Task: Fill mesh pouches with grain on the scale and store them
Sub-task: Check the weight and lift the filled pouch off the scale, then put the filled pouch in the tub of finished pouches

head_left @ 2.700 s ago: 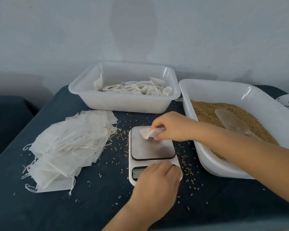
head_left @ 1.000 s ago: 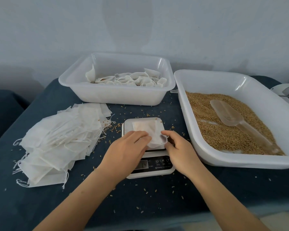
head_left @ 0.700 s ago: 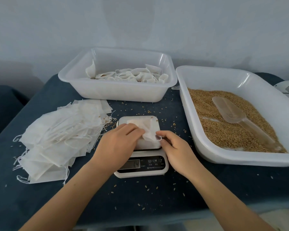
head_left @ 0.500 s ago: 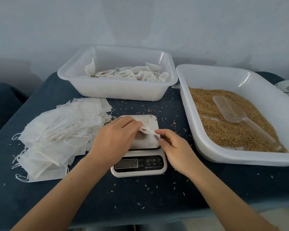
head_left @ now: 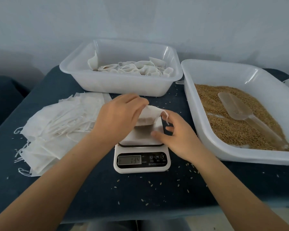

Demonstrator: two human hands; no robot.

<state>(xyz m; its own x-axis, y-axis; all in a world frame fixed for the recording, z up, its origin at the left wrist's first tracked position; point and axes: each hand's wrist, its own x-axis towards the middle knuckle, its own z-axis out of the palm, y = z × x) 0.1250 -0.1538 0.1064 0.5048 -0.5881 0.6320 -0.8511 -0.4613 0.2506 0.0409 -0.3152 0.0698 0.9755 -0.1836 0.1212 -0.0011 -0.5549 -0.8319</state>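
Both hands pull open an empty pouch (head_left: 148,116) on the scale (head_left: 141,157), the left hand (head_left: 118,117) pinching its top edge and the right hand (head_left: 177,132) its string side, so scooping grain (head_left: 232,127) beside the scale and storing come next.

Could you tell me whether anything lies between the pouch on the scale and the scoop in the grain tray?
Only the tray's near wall stands between them. The pouch is held over the scale by the left hand and right hand. The scoop lies uncovered on the grain, within open reach over the rim.
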